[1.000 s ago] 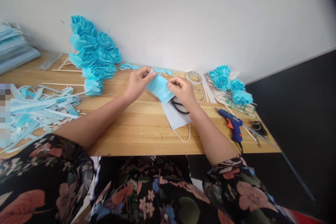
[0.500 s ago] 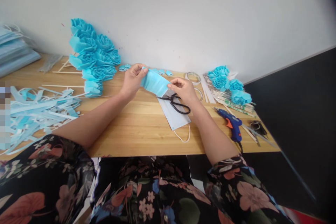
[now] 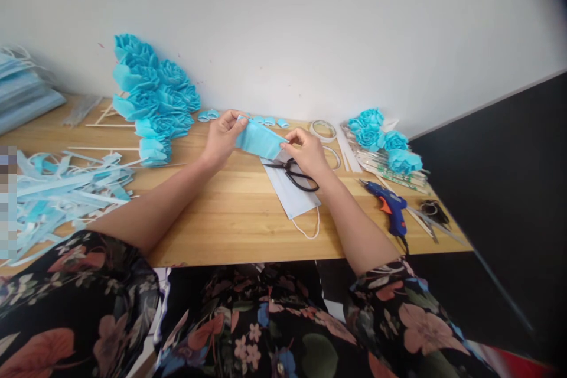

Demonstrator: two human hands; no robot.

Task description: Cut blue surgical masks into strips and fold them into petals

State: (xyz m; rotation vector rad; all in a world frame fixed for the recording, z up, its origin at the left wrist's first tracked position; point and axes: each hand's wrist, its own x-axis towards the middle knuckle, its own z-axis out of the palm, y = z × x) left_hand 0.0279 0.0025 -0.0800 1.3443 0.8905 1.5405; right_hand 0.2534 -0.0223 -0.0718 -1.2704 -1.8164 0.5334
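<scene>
Between my two hands a piece of light blue face-mask fabric (image 3: 258, 139) is held up over the table, slanting down to the right. My left hand (image 3: 222, 137) pinches its upper left corner. At the right end, my right hand (image 3: 306, 150) pinches the edge between thumb and finger. Just below lie black-handled scissors (image 3: 302, 179) on top of a flat pale face mask (image 3: 287, 194), whose white ear loop curls toward me. Several small blue folded pieces (image 3: 266, 121) rest along the wall behind the fabric.
Blue fabric flowers (image 3: 155, 91) on sticks are piled at left, above a heap of cut strips (image 3: 75, 189). A stack of masks (image 3: 26, 91) stands far left. At right are tape rolls (image 3: 323, 130), more flowers (image 3: 383, 140) and a blue glue gun (image 3: 390, 204).
The fabric's lower edge has lifted slightly, so it looks narrower. Both hands keep their pinch on it. The whole view has shifted slightly.
</scene>
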